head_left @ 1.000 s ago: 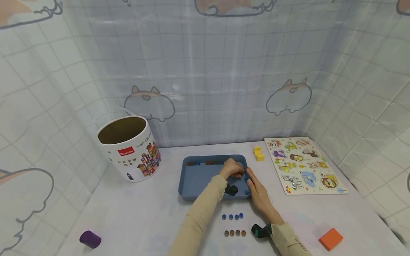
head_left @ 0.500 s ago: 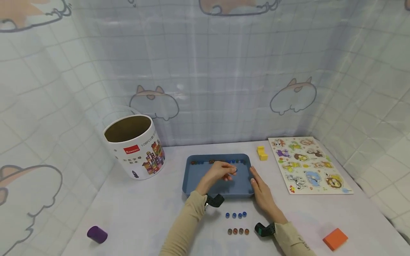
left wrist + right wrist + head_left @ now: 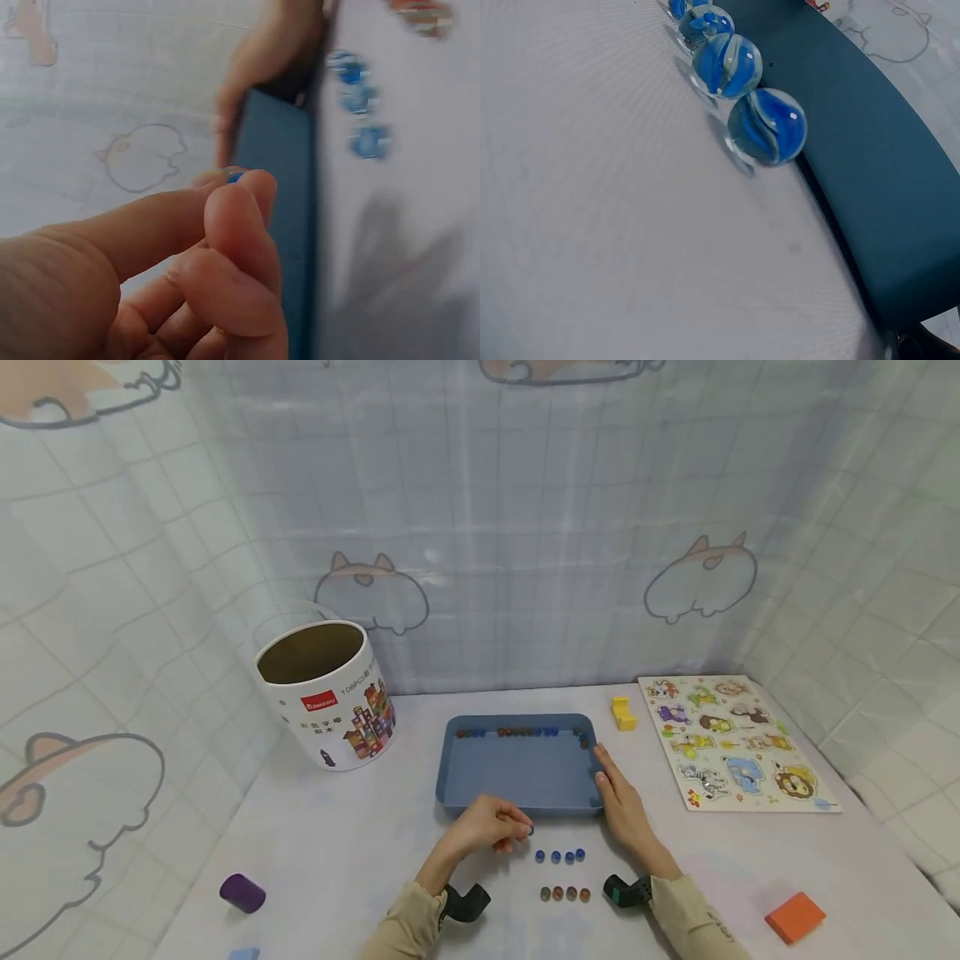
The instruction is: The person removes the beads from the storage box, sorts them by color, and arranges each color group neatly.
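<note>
Just in front of the blue-grey tray (image 3: 521, 770), my left hand (image 3: 486, 827) pinches a blue marble (image 3: 235, 178) between thumb and fingertips. My right hand (image 3: 628, 810) rests along the tray's right side with its fingers straight. Inside the tray, blue and brown marbles (image 3: 516, 732) line the far wall, with a couple at the far right corner. On the table before the tray lies a row of blue marbles (image 3: 556, 857), seen close up as clear glass with blue swirls (image 3: 767, 127). Nearer still is a row of brownish marbles (image 3: 558, 893).
A white printed bucket (image 3: 330, 702) stands back left. An animal puzzle board (image 3: 738, 743) lies at right, with a yellow block (image 3: 623, 714) beside it. A purple cylinder (image 3: 243, 893) and a light blue piece (image 3: 244, 954) lie front left, an orange block (image 3: 795, 917) front right.
My left hand has come from the tray's far right corner toward the front left, out over the near rim, bringing a blue marble. My right hand has stayed at the tray's side.
</note>
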The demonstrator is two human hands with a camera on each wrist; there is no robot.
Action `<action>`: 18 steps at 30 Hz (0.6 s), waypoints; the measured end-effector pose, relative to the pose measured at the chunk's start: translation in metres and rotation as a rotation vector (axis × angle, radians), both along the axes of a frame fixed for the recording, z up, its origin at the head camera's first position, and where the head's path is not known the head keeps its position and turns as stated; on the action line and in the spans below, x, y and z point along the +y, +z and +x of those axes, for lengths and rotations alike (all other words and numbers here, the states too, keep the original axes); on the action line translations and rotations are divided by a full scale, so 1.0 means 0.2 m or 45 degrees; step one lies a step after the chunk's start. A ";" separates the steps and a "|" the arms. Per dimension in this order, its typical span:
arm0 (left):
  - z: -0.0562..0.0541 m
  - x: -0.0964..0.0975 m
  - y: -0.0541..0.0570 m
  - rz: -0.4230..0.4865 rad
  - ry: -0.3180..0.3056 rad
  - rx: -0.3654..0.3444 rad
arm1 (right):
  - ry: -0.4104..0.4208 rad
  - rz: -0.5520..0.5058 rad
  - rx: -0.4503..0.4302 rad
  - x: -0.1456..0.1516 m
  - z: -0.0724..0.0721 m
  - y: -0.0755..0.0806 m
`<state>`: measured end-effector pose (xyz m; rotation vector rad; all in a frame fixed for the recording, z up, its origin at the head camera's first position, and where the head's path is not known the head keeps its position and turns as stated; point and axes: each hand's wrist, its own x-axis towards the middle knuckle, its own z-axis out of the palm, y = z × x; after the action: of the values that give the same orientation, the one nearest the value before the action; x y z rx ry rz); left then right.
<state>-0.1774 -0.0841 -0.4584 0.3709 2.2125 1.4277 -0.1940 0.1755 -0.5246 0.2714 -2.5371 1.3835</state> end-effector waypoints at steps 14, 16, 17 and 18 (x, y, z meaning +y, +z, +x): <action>0.06 0.02 -0.05 -0.160 -0.065 -0.027 | -0.005 -0.001 0.068 0.00 -0.02 0.00; 0.06 0.01 -0.02 -0.147 -0.081 -0.033 | -0.004 0.002 0.059 0.00 -0.02 0.00; 0.05 0.01 0.00 -0.138 -0.089 -0.026 | -0.003 0.003 0.050 0.01 -0.01 -0.01; 0.03 0.00 0.02 -0.130 -0.096 -0.010 | -0.007 0.002 0.045 0.01 -0.01 -0.01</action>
<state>-0.1710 -0.0834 -0.4538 0.4088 2.2303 1.2696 -0.1963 0.1770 -0.5261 0.2861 -2.5085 1.3628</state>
